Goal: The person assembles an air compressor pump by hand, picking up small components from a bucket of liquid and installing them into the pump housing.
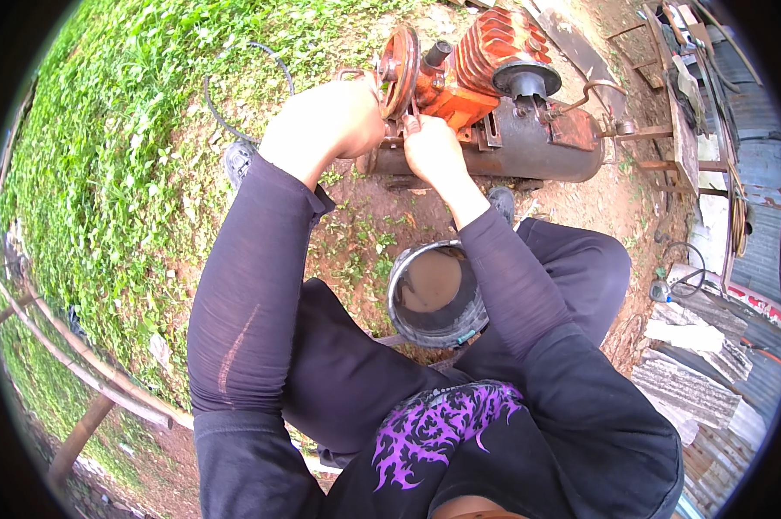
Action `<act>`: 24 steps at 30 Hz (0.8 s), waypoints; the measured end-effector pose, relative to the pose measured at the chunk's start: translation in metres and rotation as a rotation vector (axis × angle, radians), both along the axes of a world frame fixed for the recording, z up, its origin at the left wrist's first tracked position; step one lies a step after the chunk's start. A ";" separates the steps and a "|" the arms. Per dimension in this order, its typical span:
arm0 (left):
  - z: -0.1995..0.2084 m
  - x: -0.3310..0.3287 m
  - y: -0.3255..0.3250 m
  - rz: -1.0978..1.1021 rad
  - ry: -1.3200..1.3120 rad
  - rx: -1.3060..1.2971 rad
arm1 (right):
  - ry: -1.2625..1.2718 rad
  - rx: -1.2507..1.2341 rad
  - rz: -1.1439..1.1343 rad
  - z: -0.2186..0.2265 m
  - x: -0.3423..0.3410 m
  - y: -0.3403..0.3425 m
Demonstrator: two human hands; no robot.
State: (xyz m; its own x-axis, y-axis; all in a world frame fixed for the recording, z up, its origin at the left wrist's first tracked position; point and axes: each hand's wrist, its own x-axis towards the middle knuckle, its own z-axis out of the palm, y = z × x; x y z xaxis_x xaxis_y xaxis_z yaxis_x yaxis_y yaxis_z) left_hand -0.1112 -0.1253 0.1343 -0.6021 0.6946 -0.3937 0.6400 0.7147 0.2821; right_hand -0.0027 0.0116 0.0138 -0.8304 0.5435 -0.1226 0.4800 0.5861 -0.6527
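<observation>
In front of me an air compressor [464, 104] rests on the ground, its finned orange pump head [503, 43] above a dark rusty tank [529, 147]. An orange spoked flywheel [398, 71] stands upright at its left end. My left hand [338, 119] is closed in a fist at the wheel's left side; what its fingers grip is hidden. My right hand [431, 149] is closed just below and right of the wheel, against the base of the pump. A thin reddish piece shows at its fingertips, too small to name.
Between my knees stands a dark bucket [399, 298] of murky brown liquid. A black hose [226, 125] curls over the grass at left. Wooden poles [87, 355] form a low fence at lower left. Scrap boards [689, 385] and corrugated sheets [758, 173] lie along the right.
</observation>
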 end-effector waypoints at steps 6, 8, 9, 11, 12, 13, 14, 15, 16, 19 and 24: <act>0.016 0.001 -0.001 -0.024 -0.029 -0.012 | 0.159 0.030 -0.063 0.002 0.011 0.000; 0.017 0.002 -0.002 -0.009 -0.031 -0.008 | 0.165 0.012 -0.118 0.011 0.014 -0.005; 0.019 0.002 -0.001 0.000 -0.028 -0.011 | 0.155 0.001 -0.140 0.016 0.015 -0.005; 0.018 0.002 -0.001 -0.004 -0.020 -0.017 | 0.174 -0.032 -0.146 0.017 0.018 0.001; 0.013 0.000 -0.001 -0.016 -0.014 -0.019 | 0.205 -0.054 -0.130 0.013 0.018 0.008; 0.013 0.000 0.000 -0.030 -0.008 -0.019 | 0.235 -0.073 -0.116 0.013 0.017 0.012; 0.014 0.001 0.000 -0.024 -0.021 -0.026 | 0.210 -0.112 -0.140 0.011 0.014 0.014; 0.016 0.002 0.000 -0.017 -0.033 -0.032 | 0.209 -0.111 -0.164 0.010 0.014 0.014; 0.019 0.002 0.001 -0.010 -0.043 -0.037 | 0.211 -0.109 -0.189 0.013 0.010 0.010; 0.013 0.000 0.000 -0.029 -0.033 -0.001 | 0.217 -0.110 -0.241 0.010 0.003 0.002; 0.011 0.002 0.002 -0.006 -0.029 -0.019 | 0.178 -0.130 -0.246 0.010 0.002 -0.003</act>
State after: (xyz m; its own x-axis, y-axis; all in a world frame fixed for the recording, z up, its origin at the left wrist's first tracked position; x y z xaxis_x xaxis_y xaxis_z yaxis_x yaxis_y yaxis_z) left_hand -0.1092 -0.1237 0.1450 -0.5864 0.6900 -0.4242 0.6359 0.7166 0.2865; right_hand -0.0003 0.0089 0.0242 -0.6906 0.7200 -0.0689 0.4689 0.3731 -0.8006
